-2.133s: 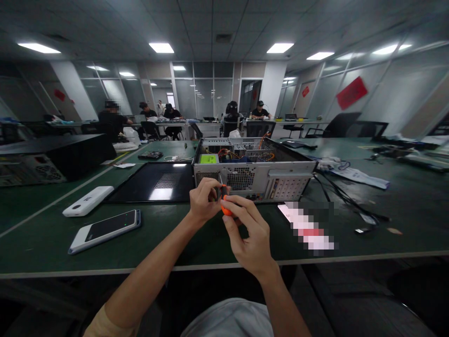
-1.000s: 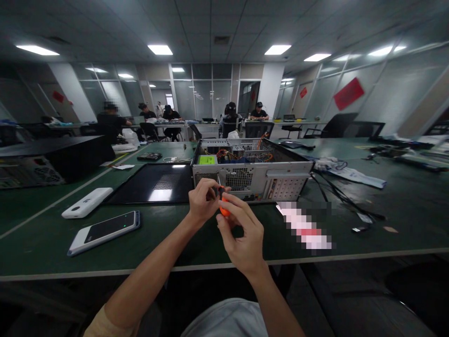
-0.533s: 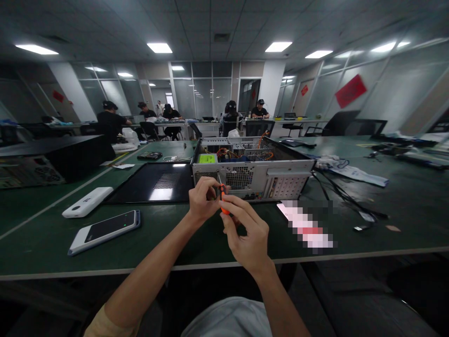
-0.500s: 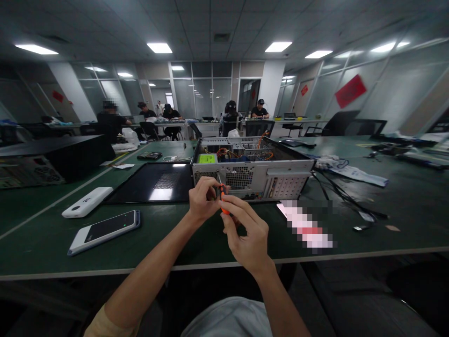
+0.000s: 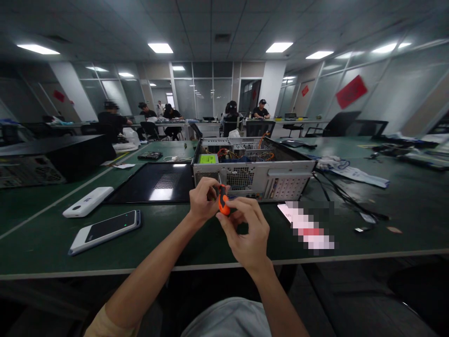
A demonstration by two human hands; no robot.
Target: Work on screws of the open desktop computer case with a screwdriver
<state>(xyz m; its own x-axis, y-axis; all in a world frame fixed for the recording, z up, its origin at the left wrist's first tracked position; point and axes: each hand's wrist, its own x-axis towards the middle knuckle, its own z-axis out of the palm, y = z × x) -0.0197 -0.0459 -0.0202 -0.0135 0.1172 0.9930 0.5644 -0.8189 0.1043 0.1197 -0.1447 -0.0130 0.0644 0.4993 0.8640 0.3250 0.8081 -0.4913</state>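
Observation:
In front of an opened computer case (image 5: 257, 192), I hold a screwdriver (image 5: 223, 201) with an orange and black handle; its thin shaft points toward the case's rear panel. My right hand (image 5: 247, 229) pinches the lower end of the handle between thumb and fingertips. Curled fingers of my left hand (image 5: 203, 199) close around the upper part, where handle meets shaft, though their exact grip is partly hidden. The screwdriver's tip is too small to make out. Wires and a green-labelled power supply (image 5: 208, 159) show inside the case.
A black side panel (image 5: 150, 182) lies left of the case, with a white power bank (image 5: 87, 202) and a handheld device (image 5: 105, 231) nearer me. To the right are a blurred lit phone (image 5: 305, 224), black cables (image 5: 345, 201) and gloves (image 5: 351, 171). Several people sit farther back.
My right fingers have loosened and shifted on the screwdriver handle, exposing more of its orange and black surface. My left hand stays nearly in place.

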